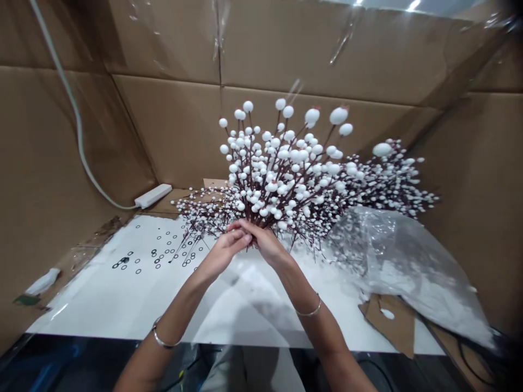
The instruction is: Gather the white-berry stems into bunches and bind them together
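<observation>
My left fingers (232, 238) and right fingers (260, 233) close round the bunch (295, 156) by its stems, above the counter (102, 305); a slack grip could let its heavy heads splay, or twigs snag the pile (388, 188) behind

Head view: moderate, cool illumination; bright glare spots at one o'clock, highlights on the plastic bag (392, 256) at four o'clock; soft shadow at six o'clock; hands slightly blurred; edges bowed, dark corner at two o'clock.

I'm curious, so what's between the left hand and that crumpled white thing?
Black rings and thin stems, between left hand and crumpled white thing, in the head view.
</observation>
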### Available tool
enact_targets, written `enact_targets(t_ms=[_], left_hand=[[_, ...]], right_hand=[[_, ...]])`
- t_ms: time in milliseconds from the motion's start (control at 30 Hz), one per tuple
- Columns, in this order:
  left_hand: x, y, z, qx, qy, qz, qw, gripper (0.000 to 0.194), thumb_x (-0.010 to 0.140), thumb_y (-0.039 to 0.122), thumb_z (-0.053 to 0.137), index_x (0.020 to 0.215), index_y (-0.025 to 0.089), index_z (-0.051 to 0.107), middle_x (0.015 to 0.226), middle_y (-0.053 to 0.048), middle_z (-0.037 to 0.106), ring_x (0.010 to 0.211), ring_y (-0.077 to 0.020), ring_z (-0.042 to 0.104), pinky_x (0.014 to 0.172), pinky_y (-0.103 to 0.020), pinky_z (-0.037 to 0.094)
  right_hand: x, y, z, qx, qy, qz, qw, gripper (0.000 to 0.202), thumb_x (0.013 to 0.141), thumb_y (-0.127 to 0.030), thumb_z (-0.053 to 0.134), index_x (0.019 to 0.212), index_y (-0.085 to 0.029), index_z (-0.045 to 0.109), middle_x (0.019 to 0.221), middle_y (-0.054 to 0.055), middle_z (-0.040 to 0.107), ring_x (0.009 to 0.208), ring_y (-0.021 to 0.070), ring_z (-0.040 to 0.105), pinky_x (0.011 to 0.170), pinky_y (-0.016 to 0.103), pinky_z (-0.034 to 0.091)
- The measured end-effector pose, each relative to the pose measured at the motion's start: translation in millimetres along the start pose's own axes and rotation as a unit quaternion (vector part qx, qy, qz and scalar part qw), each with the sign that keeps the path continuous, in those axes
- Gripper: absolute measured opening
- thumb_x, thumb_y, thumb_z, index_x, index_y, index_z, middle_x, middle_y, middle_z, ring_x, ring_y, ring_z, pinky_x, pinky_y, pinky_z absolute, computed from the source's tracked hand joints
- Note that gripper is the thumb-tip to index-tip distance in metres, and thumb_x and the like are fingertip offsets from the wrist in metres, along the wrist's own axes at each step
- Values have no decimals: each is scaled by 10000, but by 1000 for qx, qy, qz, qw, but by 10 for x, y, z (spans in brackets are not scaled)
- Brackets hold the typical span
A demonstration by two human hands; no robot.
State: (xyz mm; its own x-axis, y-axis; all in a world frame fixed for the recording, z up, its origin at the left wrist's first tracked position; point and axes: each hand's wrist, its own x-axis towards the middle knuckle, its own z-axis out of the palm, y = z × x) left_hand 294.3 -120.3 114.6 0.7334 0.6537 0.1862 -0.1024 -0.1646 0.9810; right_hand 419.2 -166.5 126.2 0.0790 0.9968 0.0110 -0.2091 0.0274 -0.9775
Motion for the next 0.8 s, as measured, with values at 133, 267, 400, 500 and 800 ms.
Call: enact_targets(t_ms=[133,267,400,500,800], left_hand=[[-42,-6,-193,42,36,-10,998,310,867,435,537,905,185,716,1026,-89,698,998,-228,617,874,-359,477],[-148,-33,-432,104,111,-24,988,290,865,435,545,916,189,690,1045,-67,694,1051,-228,596,932,-339,425],[-267,-149,-659,161,128,-51,977,312,876,463,517,935,196,667,1077,-50,680,1077,-226,577,939,-321,395],[-356,-291,-843,215,144,-63,964,347,874,492,493,936,191,652,1105,-62,668,1085,-240,562,944,-340,383],[-671,-736,-1306,275,176,-111,938,420,834,566,485,945,196,650,1093,-66,672,1050,-247,575,905,-349,410]], right_hand=[[49,24,-64,6,24,-2,1000,325,811,-440,593,863,-145,719,863,44,685,809,120,575,779,254,448],[75,49,-44,1,36,0,999,327,797,-430,610,694,-123,656,691,39,637,673,116,583,657,255,471],[98,99,-1,48,-28,18,998,538,835,-484,558,446,-172,356,389,-56,288,349,51,330,430,234,373],[114,135,15,105,-36,37,993,529,820,-437,600,529,-194,231,437,-95,157,342,17,168,348,191,188],[154,233,37,106,-17,54,993,521,712,-327,714,668,-215,207,451,-125,123,341,15,101,343,191,58]])
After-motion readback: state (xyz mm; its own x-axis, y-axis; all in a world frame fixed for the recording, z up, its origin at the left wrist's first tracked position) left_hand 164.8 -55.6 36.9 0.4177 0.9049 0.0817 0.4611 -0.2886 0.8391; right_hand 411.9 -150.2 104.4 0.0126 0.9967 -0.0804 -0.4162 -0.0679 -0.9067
